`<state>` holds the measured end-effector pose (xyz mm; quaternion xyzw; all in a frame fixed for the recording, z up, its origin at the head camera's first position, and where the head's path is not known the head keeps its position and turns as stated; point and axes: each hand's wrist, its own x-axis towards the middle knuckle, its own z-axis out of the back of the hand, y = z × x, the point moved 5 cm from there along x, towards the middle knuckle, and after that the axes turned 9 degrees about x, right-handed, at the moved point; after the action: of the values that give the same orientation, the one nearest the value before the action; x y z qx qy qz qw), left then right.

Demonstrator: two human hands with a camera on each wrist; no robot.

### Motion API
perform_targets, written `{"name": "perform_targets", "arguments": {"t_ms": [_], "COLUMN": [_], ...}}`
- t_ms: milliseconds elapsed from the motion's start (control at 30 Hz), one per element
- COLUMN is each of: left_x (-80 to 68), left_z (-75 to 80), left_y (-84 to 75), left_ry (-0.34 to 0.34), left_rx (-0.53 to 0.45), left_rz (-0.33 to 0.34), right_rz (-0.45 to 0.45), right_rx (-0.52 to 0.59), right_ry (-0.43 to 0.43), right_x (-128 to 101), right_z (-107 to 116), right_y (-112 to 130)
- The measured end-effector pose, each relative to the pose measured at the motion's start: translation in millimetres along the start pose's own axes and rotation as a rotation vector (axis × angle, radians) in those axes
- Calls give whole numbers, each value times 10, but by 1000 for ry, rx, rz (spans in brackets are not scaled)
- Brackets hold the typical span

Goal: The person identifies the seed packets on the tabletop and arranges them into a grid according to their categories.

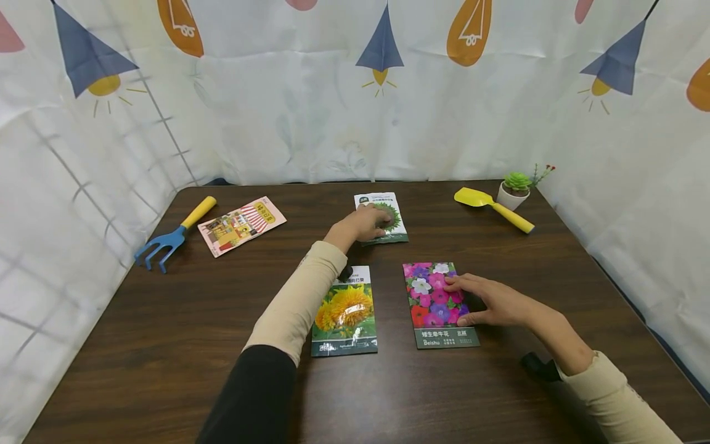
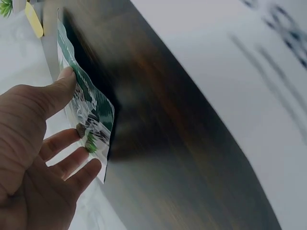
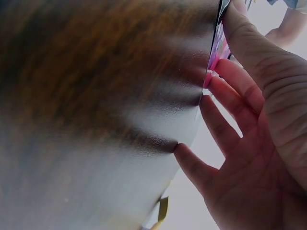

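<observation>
At the back centre, my left hand (image 1: 363,223) rests on a white and green seed packet (image 1: 395,216) with a round green plant picture. The left wrist view shows thumb and spread fingers touching the face of this packet (image 2: 103,109), which bends slightly. My right hand (image 1: 496,303) touches the right side of a seed packet with pink and purple flowers (image 1: 429,302). In the right wrist view, its fingers reach along the tabletop, some at the packet's pink edge (image 3: 217,52). Below my left sleeve lies a seed packet with yellow flowers (image 1: 350,314), its upper left partly covered.
A blue hand fork (image 1: 172,239) with a yellow handle and a pink picture packet (image 1: 242,226) lie at the left. Back right are a yellow trowel (image 1: 490,205) and a small potted plant (image 1: 513,196). A printed curtain (image 1: 310,111) surrounds the brown table (image 1: 183,345).
</observation>
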<state>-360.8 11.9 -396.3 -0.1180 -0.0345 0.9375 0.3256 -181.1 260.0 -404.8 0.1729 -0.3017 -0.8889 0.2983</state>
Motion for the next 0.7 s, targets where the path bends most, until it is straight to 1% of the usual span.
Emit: {"name": "perform_targets", "arguments": {"t_ms": [100, 167, 233, 400, 500, 533, 700], "left_x": [40, 61, 88, 157, 187, 191, 220], "left_z": [-13, -19, -21, -14, 0, 9, 43], "left_y": [-50, -77, -109, -190, -242, -263, -344], "left_ry": [26, 37, 40, 38, 51, 55, 56], "left_rx": [-5, -9, -6, 15, 26, 31, 45], "left_rz": [9, 21, 19, -3, -15, -19, -42], "right_rz": [-17, -36, -52, -56, -53, -68, -76], "right_rx": [7, 19, 21, 14, 17, 28, 37], "right_ry": [8, 17, 20, 18, 21, 17, 21], "right_x": [5, 7, 6, 10, 13, 13, 13], "right_z": [-6, -9, -8, -6, -6, -10, -8], "right_y": [-8, -17, -24, -18, -23, -52, -60]}}
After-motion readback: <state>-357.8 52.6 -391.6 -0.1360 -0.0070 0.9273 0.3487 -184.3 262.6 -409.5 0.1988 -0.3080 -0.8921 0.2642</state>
